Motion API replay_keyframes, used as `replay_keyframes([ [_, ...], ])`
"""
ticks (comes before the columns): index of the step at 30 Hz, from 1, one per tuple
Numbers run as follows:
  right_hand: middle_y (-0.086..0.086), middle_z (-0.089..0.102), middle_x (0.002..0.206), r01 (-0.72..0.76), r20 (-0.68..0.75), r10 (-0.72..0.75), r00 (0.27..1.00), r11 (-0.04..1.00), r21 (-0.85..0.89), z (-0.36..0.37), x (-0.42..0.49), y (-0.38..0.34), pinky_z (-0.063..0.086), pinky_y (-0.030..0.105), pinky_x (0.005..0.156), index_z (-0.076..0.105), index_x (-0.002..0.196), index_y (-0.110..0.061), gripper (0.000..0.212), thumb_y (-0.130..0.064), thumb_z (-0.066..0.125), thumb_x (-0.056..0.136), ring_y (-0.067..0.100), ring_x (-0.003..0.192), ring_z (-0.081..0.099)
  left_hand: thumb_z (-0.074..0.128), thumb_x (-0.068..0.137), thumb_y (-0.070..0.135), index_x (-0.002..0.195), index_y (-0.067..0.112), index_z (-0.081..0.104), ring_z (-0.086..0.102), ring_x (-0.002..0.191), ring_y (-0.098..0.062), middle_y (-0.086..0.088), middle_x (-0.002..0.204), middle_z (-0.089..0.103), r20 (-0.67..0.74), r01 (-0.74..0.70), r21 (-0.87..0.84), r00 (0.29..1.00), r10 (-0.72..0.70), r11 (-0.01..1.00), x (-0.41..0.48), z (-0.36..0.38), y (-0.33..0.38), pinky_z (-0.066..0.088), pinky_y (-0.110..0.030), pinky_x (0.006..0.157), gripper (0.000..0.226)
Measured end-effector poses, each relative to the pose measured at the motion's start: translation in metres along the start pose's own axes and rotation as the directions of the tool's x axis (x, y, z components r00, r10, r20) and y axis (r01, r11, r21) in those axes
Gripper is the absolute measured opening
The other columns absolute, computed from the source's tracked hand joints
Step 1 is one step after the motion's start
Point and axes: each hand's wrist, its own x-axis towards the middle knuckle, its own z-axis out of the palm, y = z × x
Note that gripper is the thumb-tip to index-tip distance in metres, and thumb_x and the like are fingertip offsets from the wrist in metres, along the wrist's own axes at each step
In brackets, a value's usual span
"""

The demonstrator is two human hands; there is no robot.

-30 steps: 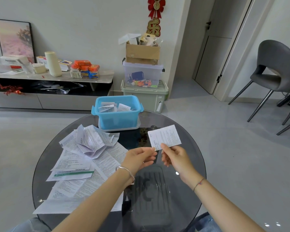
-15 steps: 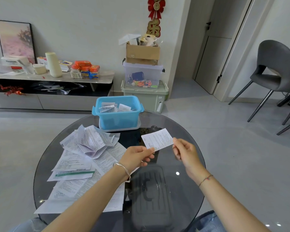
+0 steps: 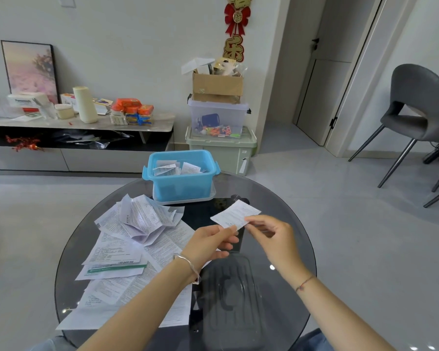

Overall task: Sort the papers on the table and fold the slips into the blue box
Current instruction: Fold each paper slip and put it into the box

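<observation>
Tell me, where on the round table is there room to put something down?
The bare glass on the right side of the table, between the rim and the right hand, which pinches the slip. Also a small strip right of the blue box. The left half is crowded with papers.

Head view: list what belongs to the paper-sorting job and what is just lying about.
Job: slip, pinched by left hand and right hand; loose papers; blue box; glass table.
Lying about: grey chair; cardboard box; clear bin; green bin; framed picture.
</observation>
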Motion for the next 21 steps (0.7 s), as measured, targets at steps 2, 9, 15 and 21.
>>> replay_keyframes([
  [2,-0.008,0.074,0.081,-0.016,-0.047,0.021,0.999,0.995,0.1,-0.004,0.002,-0.003,0.052,0.018,0.071,0.074,0.085,-0.02,0.017,-0.003,0.071,0.081,0.009,0.074,0.069,0.046,0.099,0.034,0.107,0.014,0.063,0.062,0.065,-0.01,-0.004,0.084,0.071,0.029,0.016,-0.056,0.999,-0.014,0.998,0.0,-0.003,0.003,0.053,-0.024,0.061,0.027],
  [9,0.004,0.074,0.076,-0.26,0.05,0.262,0.964,0.881,0.396,-0.002,0.005,-0.01,0.053,0.02,0.059,0.066,0.089,-0.003,0.005,-0.007,0.063,0.088,0.012,0.071,0.069,0.056,0.095,0.014,0.119,0.023,0.056,0.071,0.093,-0.024,-0.009,0.109,0.071,0.063,-0.233,0.055,0.971,0.23,0.971,0.003,-0.02,-0.001,0.056,-0.036,0.087,0.026],
  [15,0.008,0.074,0.082,-0.281,0.115,0.257,0.96,0.865,0.417,0.002,0.004,-0.017,0.054,0.022,0.059,0.064,0.087,-0.001,0.011,-0.012,0.061,0.09,0.018,0.077,0.071,0.062,0.088,0.016,0.082,0.006,0.066,0.072,0.087,-0.019,-0.01,0.084,0.075,-0.057,-0.334,0.055,0.94,0.337,0.941,0.008,-0.014,-0.003,0.057,-0.023,0.074,0.012],
  [21,0.006,0.074,0.081,-0.268,0.118,0.241,0.963,0.883,0.386,0.004,0.003,-0.018,0.056,0.024,0.061,0.066,0.086,0.001,0.01,-0.008,0.063,0.088,0.021,0.077,0.072,0.068,0.085,0.013,0.07,0.007,0.065,0.068,0.066,-0.006,0.001,0.067,0.072,-0.099,-0.415,0.131,0.898,0.429,0.9,0.007,-0.003,-0.006,0.052,-0.015,0.064,0.016],
])
